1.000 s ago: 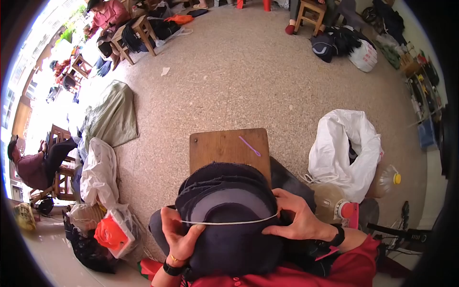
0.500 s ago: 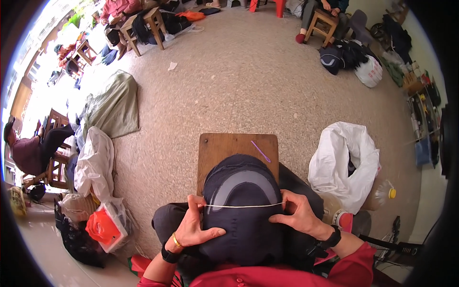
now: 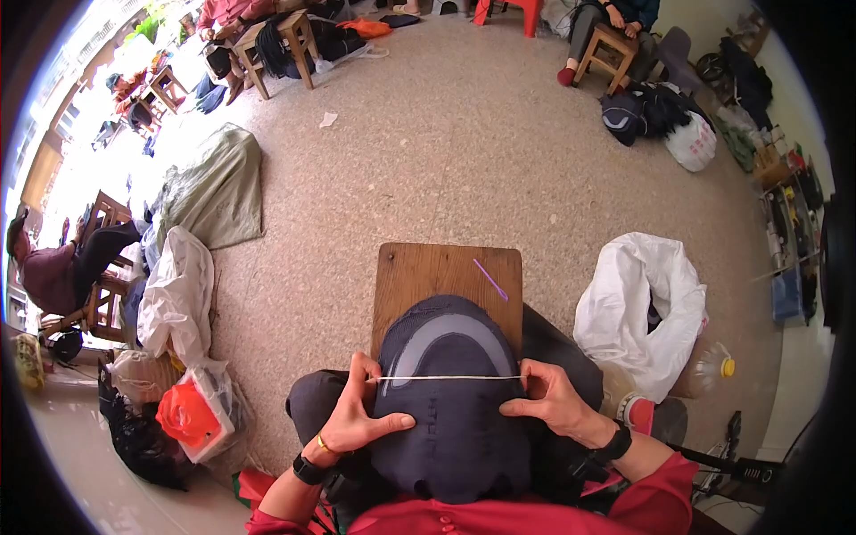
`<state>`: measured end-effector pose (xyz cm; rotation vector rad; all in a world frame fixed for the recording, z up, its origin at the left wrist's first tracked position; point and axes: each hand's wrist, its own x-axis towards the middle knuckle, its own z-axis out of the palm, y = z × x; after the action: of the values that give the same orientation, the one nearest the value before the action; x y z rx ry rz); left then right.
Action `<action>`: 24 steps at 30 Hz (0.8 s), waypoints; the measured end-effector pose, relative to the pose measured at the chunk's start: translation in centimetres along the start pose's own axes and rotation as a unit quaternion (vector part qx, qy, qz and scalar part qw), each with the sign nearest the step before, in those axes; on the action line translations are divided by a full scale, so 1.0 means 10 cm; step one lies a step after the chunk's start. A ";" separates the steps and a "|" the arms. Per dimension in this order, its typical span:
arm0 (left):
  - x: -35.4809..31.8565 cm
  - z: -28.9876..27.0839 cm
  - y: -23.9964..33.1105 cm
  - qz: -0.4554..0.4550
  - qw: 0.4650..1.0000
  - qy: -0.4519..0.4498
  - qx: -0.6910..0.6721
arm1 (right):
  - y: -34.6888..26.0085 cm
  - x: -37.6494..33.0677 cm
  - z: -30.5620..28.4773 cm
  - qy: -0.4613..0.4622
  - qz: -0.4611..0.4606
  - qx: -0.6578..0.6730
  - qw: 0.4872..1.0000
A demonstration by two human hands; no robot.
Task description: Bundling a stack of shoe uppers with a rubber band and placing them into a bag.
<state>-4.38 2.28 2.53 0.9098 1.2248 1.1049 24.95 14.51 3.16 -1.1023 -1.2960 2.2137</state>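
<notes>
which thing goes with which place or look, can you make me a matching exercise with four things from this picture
1 cap
2 cord
3 purple stick
4 floor

A lying on the wooden board
B speckled, light brown
C dark, with a grey arc
D stretched straight from left hand to right hand

Pairs: 1-C, 2-D, 3-A, 4-B
</notes>
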 end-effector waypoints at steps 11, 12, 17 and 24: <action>-0.31 -0.08 0.00 -0.040 0.987 -0.051 -0.145 | 0.13 -0.12 0.01 -0.032 0.041 -0.026 0.998; -0.33 -0.05 0.00 -0.040 0.987 -0.048 -0.146 | 0.17 -0.13 -0.01 -0.031 0.042 -0.039 0.998; -0.40 0.17 0.00 -0.012 0.994 0.110 -0.022 | 0.11 -0.15 0.01 -0.024 0.008 -0.102 0.995; -0.49 0.24 0.00 0.034 0.980 0.142 0.136 | 0.06 -0.27 0.04 -0.016 -0.132 -0.312 0.941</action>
<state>-2.02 -2.42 4.07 1.0300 1.6184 1.1685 26.41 12.27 3.98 -1.0051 -2.1046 1.6640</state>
